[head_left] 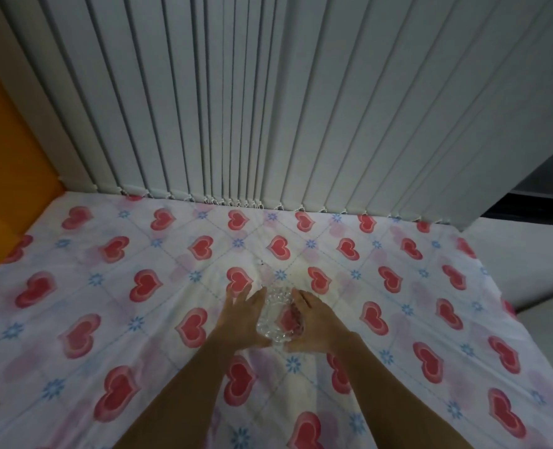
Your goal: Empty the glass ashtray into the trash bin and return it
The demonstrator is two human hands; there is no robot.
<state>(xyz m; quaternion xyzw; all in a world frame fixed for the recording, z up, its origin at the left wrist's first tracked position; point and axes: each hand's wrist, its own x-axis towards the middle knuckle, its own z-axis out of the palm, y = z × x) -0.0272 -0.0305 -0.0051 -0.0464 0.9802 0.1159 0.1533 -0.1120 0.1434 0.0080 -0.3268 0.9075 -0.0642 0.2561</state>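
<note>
Ashtray: glass ashtray [276, 314] on the worktop [106, 286], between both hands.
Fingers: left hand [241, 322] and right hand [314, 325] fingers near-straight, flanking its sides.
Progress: bin unseen; whether it is emptied is unclear.

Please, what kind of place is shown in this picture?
Probably a room in a home, beside a window: a white cloth printed with red hearts covers a wide flat surface, grey vertical blinds hang behind it, and a clear glass ashtray is near its middle.
</note>
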